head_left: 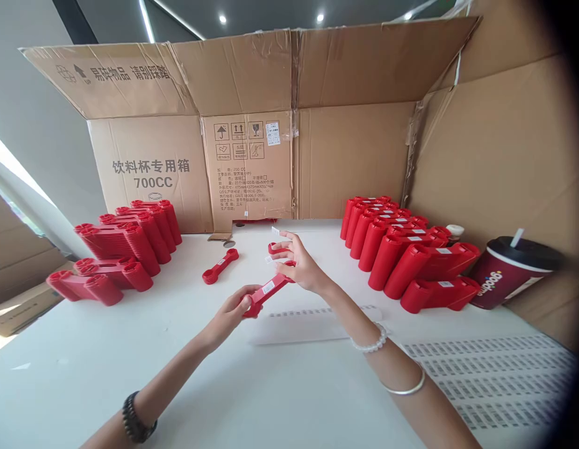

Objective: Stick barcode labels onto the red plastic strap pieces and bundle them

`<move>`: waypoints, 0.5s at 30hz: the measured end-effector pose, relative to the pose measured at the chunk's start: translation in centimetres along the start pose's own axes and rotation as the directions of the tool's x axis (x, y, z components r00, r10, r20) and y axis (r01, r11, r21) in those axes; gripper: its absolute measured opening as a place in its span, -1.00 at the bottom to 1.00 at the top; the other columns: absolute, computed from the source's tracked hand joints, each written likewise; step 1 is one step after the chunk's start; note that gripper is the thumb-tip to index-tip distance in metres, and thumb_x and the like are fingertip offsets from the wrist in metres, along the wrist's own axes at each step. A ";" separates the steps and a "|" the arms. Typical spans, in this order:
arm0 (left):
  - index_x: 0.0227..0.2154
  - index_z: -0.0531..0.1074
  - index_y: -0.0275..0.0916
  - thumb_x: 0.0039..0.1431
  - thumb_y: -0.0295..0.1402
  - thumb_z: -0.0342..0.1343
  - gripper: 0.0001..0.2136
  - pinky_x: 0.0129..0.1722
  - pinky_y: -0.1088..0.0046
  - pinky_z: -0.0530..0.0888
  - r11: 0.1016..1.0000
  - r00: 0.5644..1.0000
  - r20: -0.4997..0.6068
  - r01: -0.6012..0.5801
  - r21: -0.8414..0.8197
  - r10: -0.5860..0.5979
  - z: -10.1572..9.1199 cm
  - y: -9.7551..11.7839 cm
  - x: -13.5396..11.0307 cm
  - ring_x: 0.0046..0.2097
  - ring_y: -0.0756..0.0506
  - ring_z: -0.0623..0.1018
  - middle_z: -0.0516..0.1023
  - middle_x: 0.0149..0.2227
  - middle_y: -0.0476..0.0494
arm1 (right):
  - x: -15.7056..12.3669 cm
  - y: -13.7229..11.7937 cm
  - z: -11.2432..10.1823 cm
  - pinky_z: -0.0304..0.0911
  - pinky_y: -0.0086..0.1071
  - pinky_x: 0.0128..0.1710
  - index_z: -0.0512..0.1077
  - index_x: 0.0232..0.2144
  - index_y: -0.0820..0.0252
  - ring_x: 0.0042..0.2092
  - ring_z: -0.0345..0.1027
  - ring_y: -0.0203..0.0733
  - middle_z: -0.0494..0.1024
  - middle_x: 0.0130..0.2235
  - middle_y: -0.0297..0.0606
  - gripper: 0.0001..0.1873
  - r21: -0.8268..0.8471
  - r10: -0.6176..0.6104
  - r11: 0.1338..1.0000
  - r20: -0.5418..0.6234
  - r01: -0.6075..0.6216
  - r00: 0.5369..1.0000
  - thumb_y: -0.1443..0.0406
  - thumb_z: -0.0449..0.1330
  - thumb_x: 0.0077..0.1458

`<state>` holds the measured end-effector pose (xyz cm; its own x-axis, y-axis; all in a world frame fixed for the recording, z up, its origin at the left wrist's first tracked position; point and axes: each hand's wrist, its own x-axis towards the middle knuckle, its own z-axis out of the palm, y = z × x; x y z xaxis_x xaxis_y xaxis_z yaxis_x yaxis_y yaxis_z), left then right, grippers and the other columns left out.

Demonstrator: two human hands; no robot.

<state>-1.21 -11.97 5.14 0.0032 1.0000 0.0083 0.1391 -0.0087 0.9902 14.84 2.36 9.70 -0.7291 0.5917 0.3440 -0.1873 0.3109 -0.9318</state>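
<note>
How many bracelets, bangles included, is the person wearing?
3: a dark beaded bracelet on the left arm, plus a pale beaded bracelet and a silvery bangle on the right arm. Any farther up either arm would be out of view.

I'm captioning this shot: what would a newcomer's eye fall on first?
Likely the red stacks at left and more red stacks at right on the white table. Between them, the left grip holds a red piece with a white label. A dark-red cup stands at far right.
</note>
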 end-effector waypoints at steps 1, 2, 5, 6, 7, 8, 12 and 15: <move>-0.01 0.33 -0.20 0.24 -0.04 -0.05 -0.60 -0.14 0.32 0.38 0.990 0.998 0.038 0.052 -0.133 -0.047 -0.1 -0.2 0.1 -0.09 -0.15 0.42 0.37 -0.10 -0.21 | 0.0 0.0 0.0 0.38 -0.29 -0.27 -0.03 0.11 -0.02 0.00 0.31 -0.14 0.21 0.02 -0.15 -0.31 0.009 0.001 1.000 0.002 -0.001 1.000 0.31 0.18 -0.02; -0.04 0.36 -0.20 0.22 -0.07 0.01 -0.63 -0.18 0.36 0.38 0.967 0.993 0.074 0.102 -0.232 -0.087 -0.2 -0.4 0.1 -0.11 -0.14 0.44 0.36 -0.09 -0.21 | 0.1 0.2 -0.1 0.38 -0.28 -0.27 -0.03 0.11 -0.02 0.00 0.32 -0.14 0.21 0.02 -0.14 -0.31 0.010 0.005 1.000 0.007 -0.005 1.000 0.30 0.18 -0.03; -0.13 0.43 -0.26 0.19 -0.16 0.10 -0.70 -0.33 0.49 0.35 0.907 0.982 0.115 0.184 -0.377 -0.152 -0.1 -1.1 0.0 -0.30 0.00 0.44 0.39 -0.16 -0.19 | 0.2 0.6 -0.1 0.35 -0.19 -0.12 -0.01 0.11 0.02 0.03 0.29 -0.12 0.24 0.03 -0.13 -0.30 -0.037 0.046 0.998 -0.008 -0.047 0.999 0.27 0.21 -0.03; -0.15 0.44 -0.27 0.19 -0.17 0.11 -0.71 -0.35 0.51 0.33 0.893 0.982 0.106 0.189 -0.408 -0.159 0.0 -1.4 0.0 -0.35 0.04 0.41 0.41 -0.18 -0.18 | 0.2 0.6 -0.2 0.30 -0.15 -0.04 0.00 0.11 0.02 0.07 0.26 -0.12 0.26 0.04 -0.13 -0.31 -0.063 0.078 0.995 -0.028 -0.080 0.997 0.25 0.22 -0.03; -0.17 0.45 -0.29 0.19 -0.18 0.12 -0.72 -0.37 0.53 0.32 0.879 0.982 0.094 0.190 -0.438 -0.166 0.0 -1.6 -0.1 -0.39 0.07 0.38 0.42 -0.20 -0.17 | 0.2 0.6 -0.3 0.24 -0.13 0.04 0.01 0.11 0.03 0.11 0.22 -0.11 0.27 0.04 -0.13 -0.31 -0.087 0.118 0.989 -0.049 -0.122 0.992 0.24 0.23 -0.03; -0.18 0.45 -0.29 0.18 -0.17 0.12 -0.72 -0.39 0.54 0.31 0.865 0.981 0.081 0.193 -0.463 -0.175 0.0 -1.7 -0.2 -0.41 0.09 0.36 0.42 -0.21 -0.17 | 0.1 0.4 -0.4 0.19 -0.12 0.09 0.02 0.11 0.02 0.16 0.17 -0.11 0.27 0.06 -0.13 -0.31 -0.105 0.161 0.980 -0.067 -0.167 0.985 0.23 0.23 -0.03; -0.22 0.46 -0.30 0.18 -0.17 0.13 -0.72 -0.38 0.54 0.31 0.855 0.980 0.041 0.190 -0.482 -0.195 -0.2 -2.1 -0.3 -0.41 0.09 0.34 0.42 -0.18 -0.17 | -0.3 -0.9 -1.3 0.16 -0.12 0.10 -0.01 0.15 -0.01 0.24 0.07 -0.06 0.23 0.14 -0.11 -0.24 -0.205 0.270 0.938 -0.073 -0.279 0.960 0.30 0.22 -0.07; -0.17 0.44 -0.27 0.22 -0.17 0.08 -0.73 -0.35 0.51 0.31 0.882 0.987 0.019 0.150 -0.448 -0.158 -0.2 -2.1 -0.3 -0.39 0.07 0.34 0.41 -0.15 -0.17 | -0.6 -1.6 -1.8 0.12 -0.05 0.11 -0.05 0.18 0.02 0.20 0.12 -0.01 0.22 0.15 -0.08 -0.17 -0.385 0.244 0.883 -0.117 -0.270 0.963 0.33 0.22 -0.11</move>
<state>-1.69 -12.21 3.12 -0.0002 0.9886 -0.1508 -0.3202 0.1428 0.9365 16.71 2.83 11.18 -0.6709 0.7322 0.1174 0.2848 0.4006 -0.8708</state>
